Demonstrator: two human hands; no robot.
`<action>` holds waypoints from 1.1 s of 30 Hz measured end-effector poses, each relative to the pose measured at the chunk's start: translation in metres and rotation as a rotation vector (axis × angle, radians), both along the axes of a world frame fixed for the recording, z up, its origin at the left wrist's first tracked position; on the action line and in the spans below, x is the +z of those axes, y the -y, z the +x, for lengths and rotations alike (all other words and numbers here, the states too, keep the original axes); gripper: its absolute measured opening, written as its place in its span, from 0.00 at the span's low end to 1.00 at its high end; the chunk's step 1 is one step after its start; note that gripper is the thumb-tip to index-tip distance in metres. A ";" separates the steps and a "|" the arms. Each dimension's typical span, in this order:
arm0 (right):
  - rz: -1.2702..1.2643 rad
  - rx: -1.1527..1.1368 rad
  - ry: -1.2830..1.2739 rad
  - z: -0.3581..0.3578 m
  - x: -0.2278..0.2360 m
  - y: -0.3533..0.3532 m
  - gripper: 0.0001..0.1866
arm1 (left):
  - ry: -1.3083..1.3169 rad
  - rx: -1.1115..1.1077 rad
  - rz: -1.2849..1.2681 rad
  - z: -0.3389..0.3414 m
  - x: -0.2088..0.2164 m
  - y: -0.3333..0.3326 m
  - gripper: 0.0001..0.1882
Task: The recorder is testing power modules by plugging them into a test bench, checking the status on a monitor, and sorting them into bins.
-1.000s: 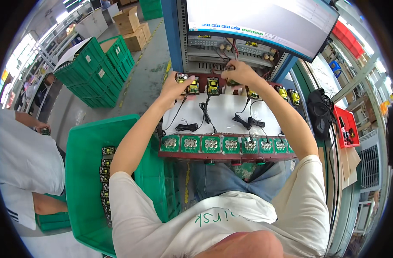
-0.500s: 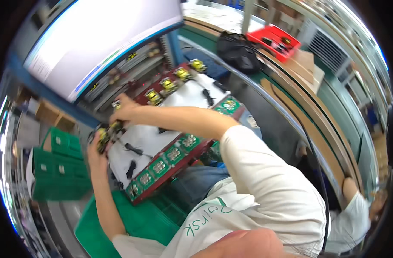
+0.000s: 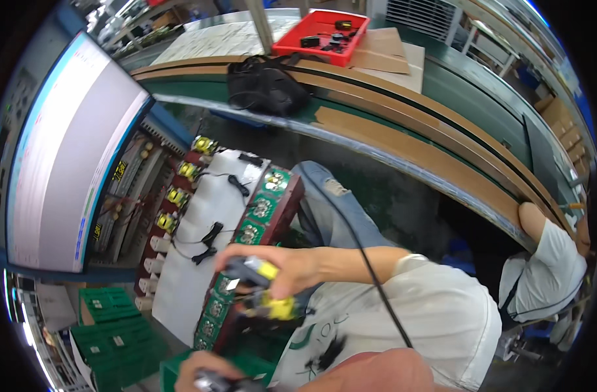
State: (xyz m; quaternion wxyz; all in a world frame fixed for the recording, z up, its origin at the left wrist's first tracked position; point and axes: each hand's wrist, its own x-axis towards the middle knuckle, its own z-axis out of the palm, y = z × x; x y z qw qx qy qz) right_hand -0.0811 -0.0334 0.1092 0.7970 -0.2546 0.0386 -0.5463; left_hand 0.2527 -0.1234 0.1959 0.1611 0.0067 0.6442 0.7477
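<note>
My right hand (image 3: pixel 295 264) is closed around yellow-and-black power adapters (image 3: pixel 272 307), blurred by motion, over the front edge of the rack. At the bottom edge, my left hand (image 3: pixel 203 366) is closed on a dark, smeared object (image 3: pixel 213 382) whose kind I cannot make out. A black cable end (image 3: pixel 328 353) dangles in front of my shirt. The rack has a white panel (image 3: pixel 184 287), with green circuit boards (image 3: pixel 249 233) along its near side. Several yellow adapters (image 3: pixel 176 196) sit in a row on its far side, beside white sockets (image 3: pixel 156 264).
A large monitor (image 3: pixel 69 157) stands at the left, with green bins (image 3: pixel 118 340) below it. A black bag (image 3: pixel 265 85) and a red tray (image 3: pixel 321 55) of small parts lie on the conveyor bench. At the right sits another person in a white sleeve (image 3: pixel 547 274).
Both hands have drawn back from the rack's left end toward my body, the right one carrying adapters. White sockets now show there. My view has turned to the right.
</note>
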 end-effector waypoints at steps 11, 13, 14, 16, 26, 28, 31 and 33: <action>0.472 -1.443 -0.495 -0.219 -0.010 -0.201 0.41 | 0.089 0.220 -0.065 -0.359 -0.089 -0.101 0.30; 0.535 -1.611 -0.575 -0.262 -0.007 -0.215 0.38 | -0.013 0.315 0.024 -0.432 -0.098 -0.110 0.31; 0.569 -1.688 -0.608 -0.291 -0.013 -0.229 0.38 | 0.115 0.331 0.130 -0.476 -0.089 -0.115 0.31; 0.634 -1.743 -0.719 -0.339 -0.017 -0.245 0.37 | -0.014 0.372 0.238 -0.558 -0.099 -0.123 0.32; 1.010 -1.528 -1.147 -0.438 -0.031 -0.235 0.34 | -0.040 0.449 -0.268 -0.722 -0.119 -0.110 0.32; 1.051 -1.442 -1.210 -0.435 -0.022 -0.240 0.33 | -0.046 0.446 -0.407 -0.724 -0.113 -0.110 0.33; 1.196 -1.227 -1.478 -0.429 0.006 -0.242 0.33 | -0.009 0.240 -0.805 -0.722 -0.092 -0.107 0.38; 1.231 -1.140 -1.587 -0.432 0.010 -0.242 0.33 | 0.000 0.184 -0.923 -0.722 -0.091 -0.102 0.41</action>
